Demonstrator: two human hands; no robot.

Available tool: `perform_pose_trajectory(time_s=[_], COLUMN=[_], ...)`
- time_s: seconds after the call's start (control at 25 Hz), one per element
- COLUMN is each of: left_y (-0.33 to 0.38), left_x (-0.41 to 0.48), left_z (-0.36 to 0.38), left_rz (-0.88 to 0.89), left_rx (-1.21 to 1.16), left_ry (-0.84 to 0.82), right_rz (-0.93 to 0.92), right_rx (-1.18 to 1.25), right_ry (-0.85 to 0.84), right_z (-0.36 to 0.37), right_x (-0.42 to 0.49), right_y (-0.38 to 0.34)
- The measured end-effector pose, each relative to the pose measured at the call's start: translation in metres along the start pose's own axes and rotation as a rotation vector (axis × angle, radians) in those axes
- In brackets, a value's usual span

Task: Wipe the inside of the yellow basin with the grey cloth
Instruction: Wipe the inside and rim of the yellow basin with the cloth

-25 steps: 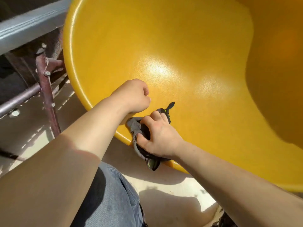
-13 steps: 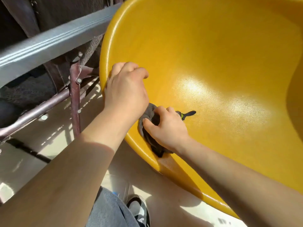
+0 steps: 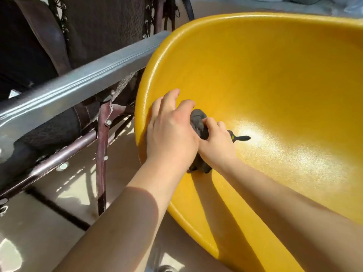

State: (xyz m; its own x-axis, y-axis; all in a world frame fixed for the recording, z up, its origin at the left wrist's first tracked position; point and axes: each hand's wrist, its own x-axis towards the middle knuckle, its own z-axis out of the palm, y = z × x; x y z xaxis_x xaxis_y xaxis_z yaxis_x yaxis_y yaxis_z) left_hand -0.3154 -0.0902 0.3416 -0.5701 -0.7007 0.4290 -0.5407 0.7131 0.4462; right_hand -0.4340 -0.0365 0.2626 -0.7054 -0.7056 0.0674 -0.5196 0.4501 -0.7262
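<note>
The large yellow basin point(image 3: 275, 79) fills the right of the view, tilted toward me. My right hand point(image 3: 216, 144) is closed on the bunched grey cloth point(image 3: 198, 118) and presses it against the inner wall near the left rim. A dark tag of the cloth point(image 3: 242, 137) sticks out to the right of the fingers. My left hand point(image 3: 170, 132) lies over the left rim, fingers spread onto the inner wall, touching the cloth and my right hand.
A grey metal rail point(image 3: 78, 87) runs diagonally just left of the basin. Below it stands a brown metal frame with bolts point(image 3: 102, 154). Dark netting point(image 3: 98, 20) hangs behind. The pale tiled floor point(image 3: 39, 222) lies beneath, with a shoe tip point(image 3: 165, 268) at the bottom edge.
The view has swung so the basin sits further right. My left hand went from a fist on the rim to spread fingers. The cloth stayed at the left inner wall.
</note>
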Motion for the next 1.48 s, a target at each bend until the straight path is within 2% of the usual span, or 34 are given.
perform_pose_trajectory(time_s=[0.12, 0.24, 0.32, 0.44, 0.52, 0.6, 0.76, 0.84, 0.88, 0.96, 1.04, 1.12, 1.2, 1.28, 1.36, 1.4, 1.48], left_y=[0.002, 0.002, 0.001, 0.001, 0.002, 0.005, 0.002, 0.005, 0.008, 0.015, 0.019, 0.022, 0.026, 0.028, 0.028, 0.027, 0.03], left_x=[0.006, 0.013, 0.015, 0.013, 0.011, 0.016, 0.055, 0.071, 0.074, 0.078, 0.084, 0.094, 0.097, 0.094, 0.091, 0.089, 0.084], left_z=[0.005, 0.006, 0.008, 0.015, 0.022, 0.025, 0.012, 0.007, 0.007, 0.012, 0.019, 0.026, 0.038, 0.053, 0.067, 0.074, 0.087], left_rz=[-0.007, -0.059, -0.076, -0.048, -0.025, 0.03, 0.219, 0.305, 0.333, 0.349, 0.353, 0.355, 0.356, 0.374, 0.405, 0.417, 0.43], left_rx=[-0.013, -0.072, -0.113, -0.065, -0.009, 0.083, 0.43, 0.621, 0.707, 0.804, 0.818, 0.801, 0.784, 0.765, 0.749, 0.744, 0.744], left_ry=[0.019, 0.062, 0.076, 0.05, 0.029, 0.016, -0.127, -0.231, -0.27, -0.31, -0.307, -0.287, -0.278, -0.296, -0.329, -0.347, -0.365], right_rz=[-0.269, -0.387, -0.363, -0.237, -0.114, -0.115, -0.448, -0.539, -0.536, -0.393, -0.2, -0.136, -0.23, -0.409, -0.558, -0.597, -0.536], right_rx=[-0.019, -0.023, 0.008, 0.018, 0.016, -0.019, -0.21, -0.366, -0.422, -0.444, -0.425, -0.477, -0.527, -0.58, -0.714, -0.79, -0.914], right_ry=[-0.087, -0.018, 0.097, 0.378, 0.443, 0.389, 0.177, 0.121, 0.162, 0.345, 0.535, 0.605, 0.506, 0.288, 0.072, 0.026, 0.161], right_z=[0.002, 0.005, 0.003, -0.026, -0.047, -0.044, -0.023, -0.034, -0.044, -0.074, -0.111, -0.117, -0.092, -0.066, -0.071, -0.089, -0.136], right_x=[-0.056, -0.028, 0.023, 0.121, 0.157, 0.153, 0.088, 0.095, 0.11, 0.151, 0.187, 0.194, 0.173, 0.136, 0.116, 0.12, 0.139], right_y=[0.002, 0.001, -0.01, -0.033, -0.044, -0.037, 0.01, 0.019, 0.015, 0.002, -0.008, -0.003, 0.022, 0.059, 0.096, 0.107, 0.119])
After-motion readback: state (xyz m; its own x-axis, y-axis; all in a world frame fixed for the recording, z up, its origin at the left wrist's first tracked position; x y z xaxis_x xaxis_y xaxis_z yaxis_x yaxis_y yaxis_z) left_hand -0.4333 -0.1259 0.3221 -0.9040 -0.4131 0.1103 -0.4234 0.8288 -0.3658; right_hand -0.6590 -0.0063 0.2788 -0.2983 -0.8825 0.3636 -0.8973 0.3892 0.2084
